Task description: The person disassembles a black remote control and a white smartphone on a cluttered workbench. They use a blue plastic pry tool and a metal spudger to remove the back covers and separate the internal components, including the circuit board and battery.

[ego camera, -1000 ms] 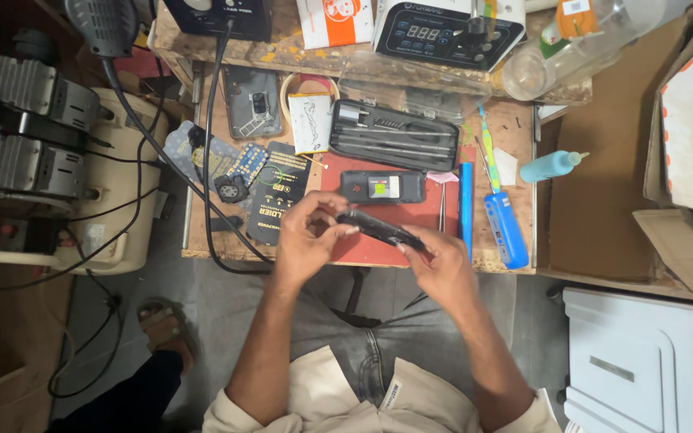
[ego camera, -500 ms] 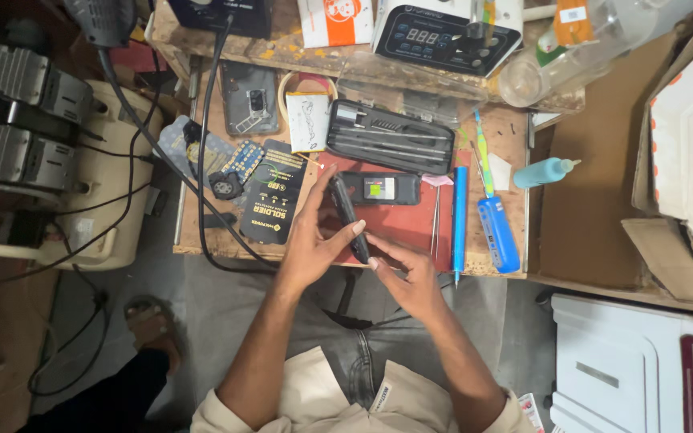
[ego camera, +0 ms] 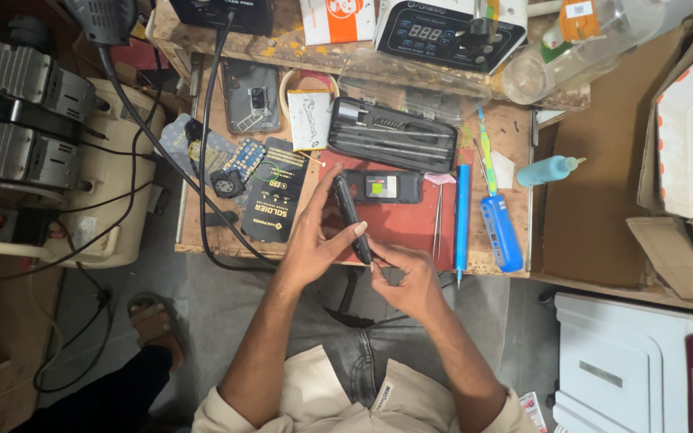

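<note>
Tweezers (ego camera: 438, 216) and blue screwdriver (ego camera: 500, 232) lie beside red mat (ego camera: 403, 228).

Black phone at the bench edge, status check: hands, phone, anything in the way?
Left hand grips black phone edge-up. Right hand fingers at its lower end. Second phone and tweezers lie close on red mat, not touching.

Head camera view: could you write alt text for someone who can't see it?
Seen from above, a person's left hand and right hand hold a slim black phone edge-on over a cluttered wooden workbench. On its red mat lie another small phone, tweezers and a blue screwdriver.
</note>
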